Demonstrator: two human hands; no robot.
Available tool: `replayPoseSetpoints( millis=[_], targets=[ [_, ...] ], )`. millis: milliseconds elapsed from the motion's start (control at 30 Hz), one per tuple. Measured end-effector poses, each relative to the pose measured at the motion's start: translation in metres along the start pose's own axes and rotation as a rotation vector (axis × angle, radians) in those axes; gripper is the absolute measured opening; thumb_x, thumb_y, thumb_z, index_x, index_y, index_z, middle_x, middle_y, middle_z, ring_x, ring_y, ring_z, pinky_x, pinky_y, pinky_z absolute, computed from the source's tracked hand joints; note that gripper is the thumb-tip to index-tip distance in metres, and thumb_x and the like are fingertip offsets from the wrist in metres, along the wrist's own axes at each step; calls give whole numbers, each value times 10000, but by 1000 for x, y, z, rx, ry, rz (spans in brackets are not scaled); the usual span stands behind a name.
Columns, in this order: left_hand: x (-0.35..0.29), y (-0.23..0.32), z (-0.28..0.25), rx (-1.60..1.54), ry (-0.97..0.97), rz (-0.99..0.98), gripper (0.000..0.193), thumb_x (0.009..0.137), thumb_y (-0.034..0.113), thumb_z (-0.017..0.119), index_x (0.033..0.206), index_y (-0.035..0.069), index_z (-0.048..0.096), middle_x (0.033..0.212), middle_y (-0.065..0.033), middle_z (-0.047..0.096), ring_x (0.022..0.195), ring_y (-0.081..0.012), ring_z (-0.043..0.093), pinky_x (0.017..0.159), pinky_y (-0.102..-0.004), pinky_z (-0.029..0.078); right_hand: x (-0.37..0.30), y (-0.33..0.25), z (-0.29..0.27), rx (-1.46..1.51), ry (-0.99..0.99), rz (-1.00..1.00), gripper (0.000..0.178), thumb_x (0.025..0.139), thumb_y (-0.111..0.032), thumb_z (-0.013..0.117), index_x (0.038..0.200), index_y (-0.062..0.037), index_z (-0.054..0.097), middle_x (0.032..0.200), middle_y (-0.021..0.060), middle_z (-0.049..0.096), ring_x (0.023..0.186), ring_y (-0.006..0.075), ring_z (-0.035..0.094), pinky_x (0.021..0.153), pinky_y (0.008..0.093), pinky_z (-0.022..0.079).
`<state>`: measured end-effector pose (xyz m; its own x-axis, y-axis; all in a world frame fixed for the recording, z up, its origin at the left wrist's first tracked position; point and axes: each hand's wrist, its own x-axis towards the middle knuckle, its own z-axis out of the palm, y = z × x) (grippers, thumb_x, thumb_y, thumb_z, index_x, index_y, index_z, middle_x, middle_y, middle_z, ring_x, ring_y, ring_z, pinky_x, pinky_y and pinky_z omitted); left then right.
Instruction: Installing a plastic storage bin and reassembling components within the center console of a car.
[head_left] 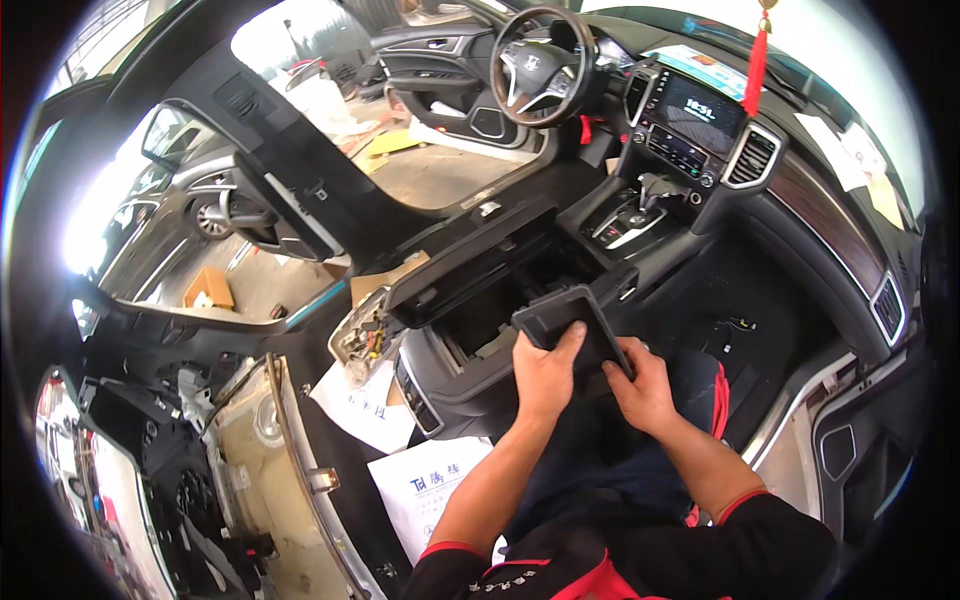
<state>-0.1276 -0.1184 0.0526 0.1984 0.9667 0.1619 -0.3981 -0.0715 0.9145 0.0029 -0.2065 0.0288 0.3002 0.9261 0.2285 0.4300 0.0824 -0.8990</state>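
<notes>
My left hand (547, 378) grips the left side of a black rectangular tray (565, 310) with a raised rim and rounded corners. Its thumb lies across the inner face. On the tray's lower right edge, my right hand (643, 388) is closed, fingers partly hidden behind it. The tray is tilted and held above the rear of the centre console (462, 385). Just beyond my left hand, the console's storage compartment (478, 318) stands uncovered, its black lid (465, 255) raised on the far left side.
Ahead are the gear lever (652, 190), dashboard screen (692, 112) and steering wheel (543, 66). A box of small hardware (362, 335) sits left of the console, near white printed paper sheets (425, 490). Loose wiring connectors (738, 325) lie on the right floor. A red tassel (755, 75) hangs by the windscreen.
</notes>
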Motion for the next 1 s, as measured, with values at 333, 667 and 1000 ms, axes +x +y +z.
replayPoseSetpoints(
  millis=[333,667,1000],
  targets=[
    [-14,-2,-4,46,56,13,229,898,62,765,1092,-5,664,1016,-55,723,932,-130,648,875,-286,508,-11,-3,5,-129,92,-149,264,890,-49,685,1138,4,614,788,179,678,693,321,698,645,368,528],
    [-16,-10,-18,-70,181,-86,96,944,53,688,1032,21,708,967,-7,691,875,-105,621,781,-279,502,-20,-7,11,-133,-92,-104,341,888,-143,709,1181,-15,591,925,210,700,866,391,707,751,433,553],
    [-20,-13,-24,-241,269,-257,235,1041,240,594,1156,39,556,978,-72,644,838,-195,661,727,-340,559,-36,1,18,1054,-437,219,529,1090,-229,456,1568,-51,314,1428,92,507,1296,169,508,1051,385,492]
  ],
)
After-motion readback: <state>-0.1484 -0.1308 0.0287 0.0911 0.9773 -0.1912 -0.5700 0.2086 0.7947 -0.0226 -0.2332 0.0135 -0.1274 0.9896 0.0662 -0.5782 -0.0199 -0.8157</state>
